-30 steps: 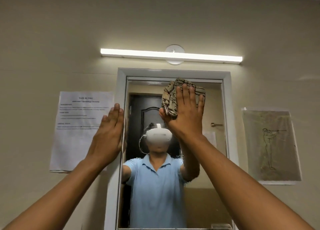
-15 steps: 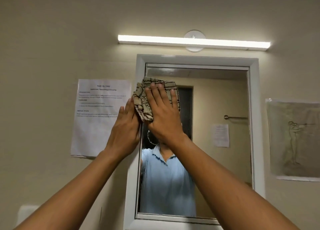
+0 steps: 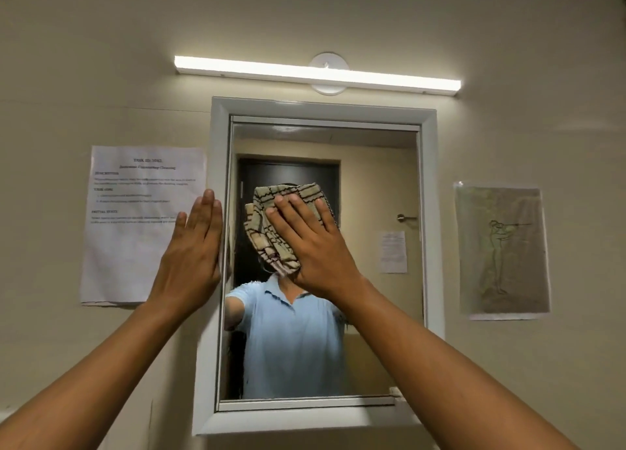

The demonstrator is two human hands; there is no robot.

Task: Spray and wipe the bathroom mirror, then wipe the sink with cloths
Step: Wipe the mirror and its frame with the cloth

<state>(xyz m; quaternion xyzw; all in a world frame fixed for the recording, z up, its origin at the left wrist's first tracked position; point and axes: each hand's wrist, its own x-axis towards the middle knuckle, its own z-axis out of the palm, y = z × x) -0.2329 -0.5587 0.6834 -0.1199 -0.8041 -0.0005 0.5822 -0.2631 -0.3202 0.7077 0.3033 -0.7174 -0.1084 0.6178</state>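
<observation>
A wall mirror [image 3: 376, 178] in a white frame [image 3: 321, 109] hangs ahead of me. My right hand [image 3: 311, 246] lies flat on a folded beige cloth with dark lines [image 3: 271, 226], pressing it against the glass left of the mirror's middle. My left hand [image 3: 193, 256] rests flat, fingers together and pointing up, on the frame's left side and the wall beside it; it holds nothing. The glass reflects a person in a light blue shirt. The sink and the spray bottle are out of view.
A lit tube lamp [image 3: 315, 75] runs above the mirror. A printed sheet [image 3: 135, 212] is taped to the wall on the left, a drawing in a plastic sleeve [image 3: 503, 249] on the right. A dark door shows in the reflection.
My right hand has slid the cloth from the mirror's top middle to the upper left, then down toward the middle. My left hand has stayed on the frame's left side.
</observation>
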